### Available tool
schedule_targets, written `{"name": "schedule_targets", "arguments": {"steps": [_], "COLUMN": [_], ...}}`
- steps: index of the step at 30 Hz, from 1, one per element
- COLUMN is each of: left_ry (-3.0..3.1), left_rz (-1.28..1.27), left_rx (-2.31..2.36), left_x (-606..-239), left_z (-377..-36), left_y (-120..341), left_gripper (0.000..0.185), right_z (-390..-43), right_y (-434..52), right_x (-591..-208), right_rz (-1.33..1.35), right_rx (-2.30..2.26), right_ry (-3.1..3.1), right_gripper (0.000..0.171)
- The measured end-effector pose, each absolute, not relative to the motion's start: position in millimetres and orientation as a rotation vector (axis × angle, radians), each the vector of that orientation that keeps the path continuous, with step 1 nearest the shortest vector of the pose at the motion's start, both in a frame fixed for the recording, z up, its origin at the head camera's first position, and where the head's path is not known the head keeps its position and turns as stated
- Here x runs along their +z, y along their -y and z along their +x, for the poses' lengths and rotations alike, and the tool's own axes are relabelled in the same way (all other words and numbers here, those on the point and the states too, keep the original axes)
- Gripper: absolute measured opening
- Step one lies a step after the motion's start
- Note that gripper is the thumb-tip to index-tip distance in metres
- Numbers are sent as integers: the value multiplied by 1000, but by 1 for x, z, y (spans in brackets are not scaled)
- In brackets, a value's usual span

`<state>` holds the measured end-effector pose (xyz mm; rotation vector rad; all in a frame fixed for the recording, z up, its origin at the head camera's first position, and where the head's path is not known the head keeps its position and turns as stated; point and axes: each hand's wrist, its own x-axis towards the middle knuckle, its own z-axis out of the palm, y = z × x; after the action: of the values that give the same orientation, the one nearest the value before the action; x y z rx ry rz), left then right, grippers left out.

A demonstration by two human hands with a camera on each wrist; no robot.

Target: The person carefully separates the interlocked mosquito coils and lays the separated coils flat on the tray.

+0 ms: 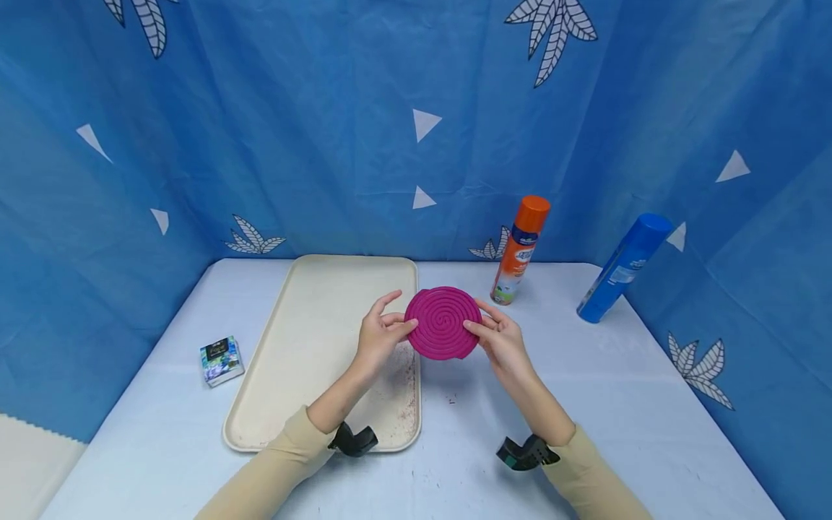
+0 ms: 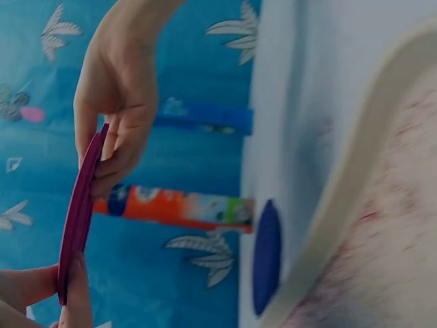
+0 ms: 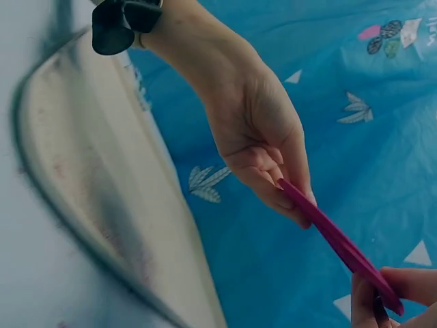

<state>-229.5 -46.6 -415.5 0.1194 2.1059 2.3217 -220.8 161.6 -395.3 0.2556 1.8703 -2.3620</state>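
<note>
your left hand (image 1: 379,339) and right hand (image 1: 502,342) pinch opposite edges of the pink coil (image 1: 443,322), held flat-on between them above the tray's (image 1: 312,339) right edge.

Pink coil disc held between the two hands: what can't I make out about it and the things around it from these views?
- Pink coil disc: its back, turned away from the head camera; both wrist views show it edge-on only.
- Orange-capped spray can and blue spray can: label text too small in the head view.
- Small box: print too small.
- Cream tray: near edge covered by the left forearm.
</note>
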Motion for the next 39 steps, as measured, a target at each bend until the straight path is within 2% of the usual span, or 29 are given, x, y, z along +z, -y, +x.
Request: {"name": "schedule_targets", "arguments": {"steps": [7, 11, 15, 19, 32, 39], "left_ry": [-2197, -2418, -2636, -2746, -2711, -2698], "left_rz": [136, 286, 484, 570, 348, 242], "left_rx": [2380, 2218, 2027, 1882, 1963, 2076], "left_x": [-398, -400, -402, -401, -397, -396], "left_z": [-235, -232, -228, -223, -224, -227], "left_y": [52, 48, 45, 42, 47, 51], "left_gripper": [29, 23, 23, 26, 33, 44], "right_z": [-224, -221, -220, -222, -225, -226], "right_y": [-140, -137, -137, -139, -136, -139], "right_x": [-382, -380, -378, -377, -376, -374], "right_rz": [-8, -45, -44, -60, -124, -110], "right_rx": [-2390, -2386, -2398, -2353, -2398, -2406], "right_ry": [-1822, -1837, -1840, -1838, -1544, -1528], "right_gripper": [63, 63, 60, 56, 36, 47]}}
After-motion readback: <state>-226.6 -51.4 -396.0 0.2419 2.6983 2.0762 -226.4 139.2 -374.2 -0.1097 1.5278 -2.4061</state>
